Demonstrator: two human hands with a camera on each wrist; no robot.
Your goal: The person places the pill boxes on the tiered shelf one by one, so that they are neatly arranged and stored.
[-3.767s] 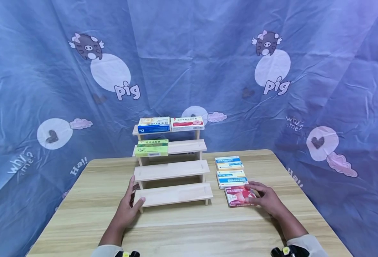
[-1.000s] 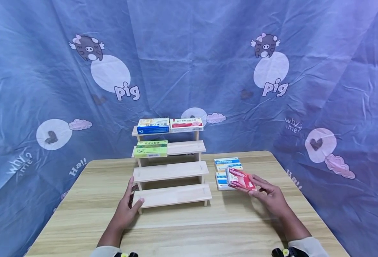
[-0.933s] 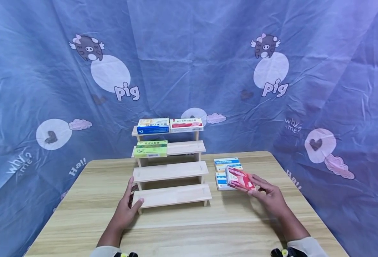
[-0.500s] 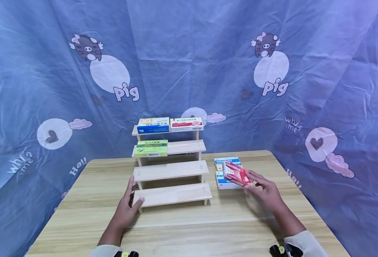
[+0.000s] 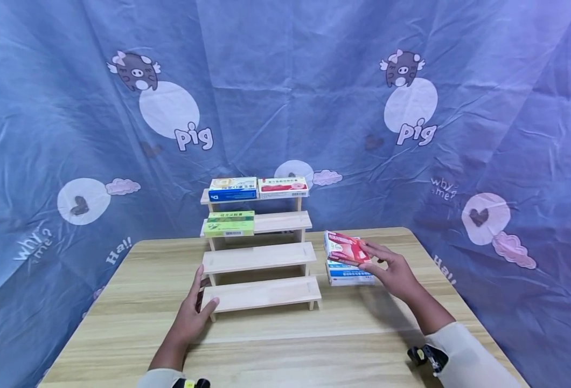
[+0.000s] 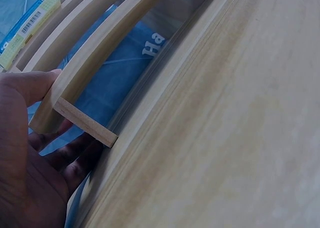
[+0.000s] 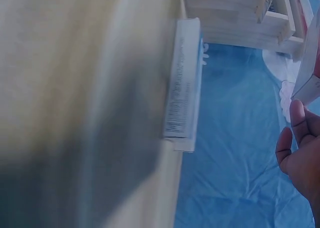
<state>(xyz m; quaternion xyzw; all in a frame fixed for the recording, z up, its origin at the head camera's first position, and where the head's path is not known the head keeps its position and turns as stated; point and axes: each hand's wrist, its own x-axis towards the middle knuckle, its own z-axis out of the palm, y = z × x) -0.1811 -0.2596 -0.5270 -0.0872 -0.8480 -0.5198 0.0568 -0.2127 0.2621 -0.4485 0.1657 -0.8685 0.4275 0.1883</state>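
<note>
My right hand [image 5: 393, 272] pinches a red medicine box [image 5: 345, 248] by its right end, with the thumb at the near edge. Raised and slightly tilted, the box overlaps two blue-and-white medicine boxes [image 5: 349, 275] lying on the table; the far one is mostly hidden. In the right wrist view, fingertips [image 7: 297, 111] touch a corner of the held box. My left hand [image 5: 193, 312] grips the left end of the lowest step of a wooden stepped rack [image 5: 261, 293]. Its thumb lies on the board [image 6: 55, 91], and the other fingers reach beneath it.
On the rack's top step sit a blue-and-white box [image 5: 232, 188] and a white-and-red box [image 5: 283, 187]. A green box [image 5: 229, 223] occupies the left of the step below. The wooden table [image 5: 285, 355] ends at a blue printed curtain [image 5: 285, 81].
The right hand has lifted the red box off the table and carried it away from me and leftward, over the blue-and-white boxes. The left hand has kept its place on the rack.
</note>
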